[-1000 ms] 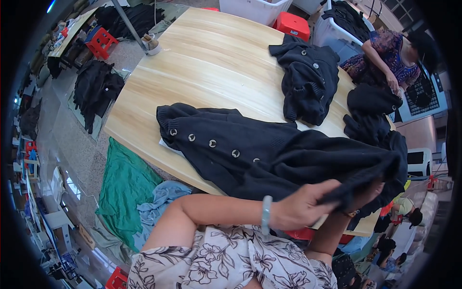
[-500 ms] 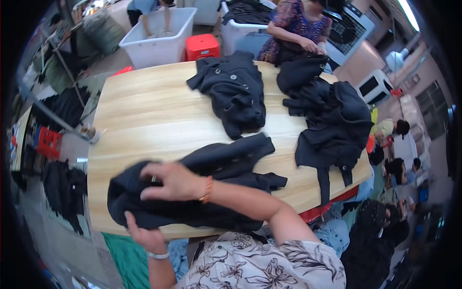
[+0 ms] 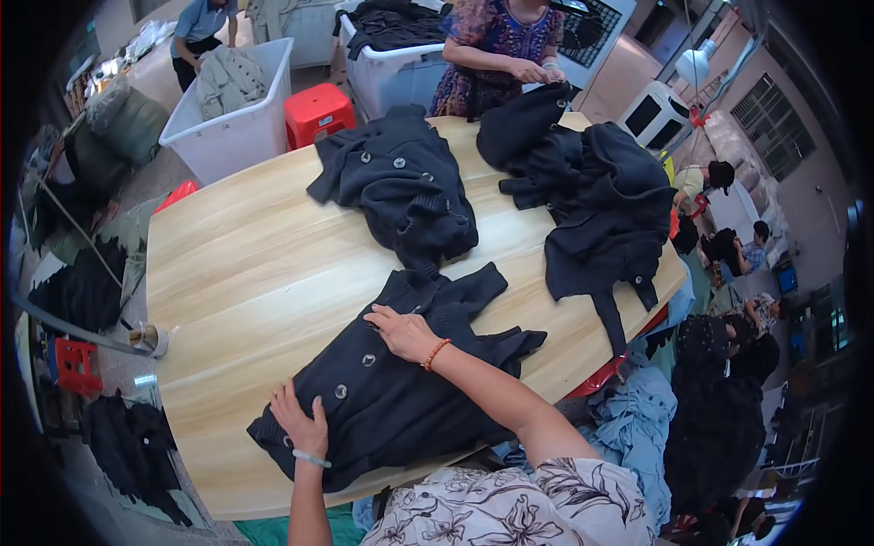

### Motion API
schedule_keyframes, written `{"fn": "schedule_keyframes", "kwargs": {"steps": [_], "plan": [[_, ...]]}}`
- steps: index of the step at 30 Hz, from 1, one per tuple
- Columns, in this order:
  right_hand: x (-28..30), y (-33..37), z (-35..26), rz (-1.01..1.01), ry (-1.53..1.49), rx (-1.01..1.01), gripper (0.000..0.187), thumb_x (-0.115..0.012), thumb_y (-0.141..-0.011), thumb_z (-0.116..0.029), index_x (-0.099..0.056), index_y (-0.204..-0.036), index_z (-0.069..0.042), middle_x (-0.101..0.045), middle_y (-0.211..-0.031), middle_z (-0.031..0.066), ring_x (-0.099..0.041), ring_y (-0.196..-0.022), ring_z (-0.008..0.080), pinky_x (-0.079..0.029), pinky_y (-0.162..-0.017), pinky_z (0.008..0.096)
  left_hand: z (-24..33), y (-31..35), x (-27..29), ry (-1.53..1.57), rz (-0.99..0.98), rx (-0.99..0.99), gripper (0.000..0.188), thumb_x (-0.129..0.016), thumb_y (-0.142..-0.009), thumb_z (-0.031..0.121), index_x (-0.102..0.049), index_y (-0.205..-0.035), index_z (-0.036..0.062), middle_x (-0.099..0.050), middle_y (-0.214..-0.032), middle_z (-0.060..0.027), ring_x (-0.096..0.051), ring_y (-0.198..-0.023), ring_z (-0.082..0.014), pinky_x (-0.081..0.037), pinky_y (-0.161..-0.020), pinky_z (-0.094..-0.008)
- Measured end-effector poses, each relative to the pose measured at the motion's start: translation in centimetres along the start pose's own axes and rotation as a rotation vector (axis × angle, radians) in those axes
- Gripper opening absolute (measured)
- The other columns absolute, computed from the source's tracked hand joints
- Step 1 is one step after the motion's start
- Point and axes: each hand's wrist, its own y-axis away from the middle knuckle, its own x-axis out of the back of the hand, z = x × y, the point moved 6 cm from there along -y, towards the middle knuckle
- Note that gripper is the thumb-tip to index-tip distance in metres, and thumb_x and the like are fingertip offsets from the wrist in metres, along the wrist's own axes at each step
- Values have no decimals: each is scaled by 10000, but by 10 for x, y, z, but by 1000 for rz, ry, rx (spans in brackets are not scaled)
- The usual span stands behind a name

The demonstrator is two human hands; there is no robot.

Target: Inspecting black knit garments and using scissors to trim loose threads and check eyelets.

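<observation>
A dark buttoned cardigan (image 3: 401, 391) lies spread along the near edge of the wooden table (image 3: 228, 264), its ribbed collar pointing away from me. Two large round buttons show between my hands. My left hand (image 3: 300, 423) rests on the cardigan's lower left end, fingers apart and flat on the knit. Farther up, near the button edge, my right hand (image 3: 405, 335) lies on the cloth with its fingers stretched out. Part of the cardigan is hidden under my right forearm.
Beyond it lies another dark cardigan (image 3: 401, 182); more dark garments (image 3: 610, 200) are heaped at the right. A co-worker (image 3: 501, 45) handles dark cloth at the far edge. White bins (image 3: 228, 136) and a red stool (image 3: 319, 114) stand behind the table. Light blue clothes (image 3: 628, 428) hang at my right.
The bunched cardigan has been turned and laid flat, so its buttons now show. My left hand has moved up onto it; my right hand has shifted right. The view has tilted.
</observation>
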Motion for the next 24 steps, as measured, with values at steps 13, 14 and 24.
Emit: {"fn": "schedule_keyframes", "kwargs": {"steps": [13,14,24], "plan": [[81,34,227,203,-509,-245,290,-487,-979,-238,-683,-981,-24,-726,-876,89,-655,-707,164,-523,-707,316,122,-140,-156,857,-466,386,729,-686,-910,390,-395,-1448,-6,-544,-1353,-193,-516,-1261,-327,-372,-1072,-374],[89,25,269,349,-648,-455,293,-513,-987,-244,-690,-950,-13,-721,-834,75,-649,-698,142,-510,-682,302,136,-163,-165,902,-455,467,789,-648,-905,483,-321,-1494,73,-473,-1412,-178,-430,-1322,-332,-340,-1068,-485],[76,-123,326,329,-795,-606,1010,-816,-703,-539,-455,-1345,153,-583,-1274,301,-576,-1210,321,-456,-1011,368,181,-309,-281,1127,-56,417,688,-787,-842,353,-520,-1349,-29,-612,-1287,-87,-589,-1131,-190,-455,-961,-297]]}}
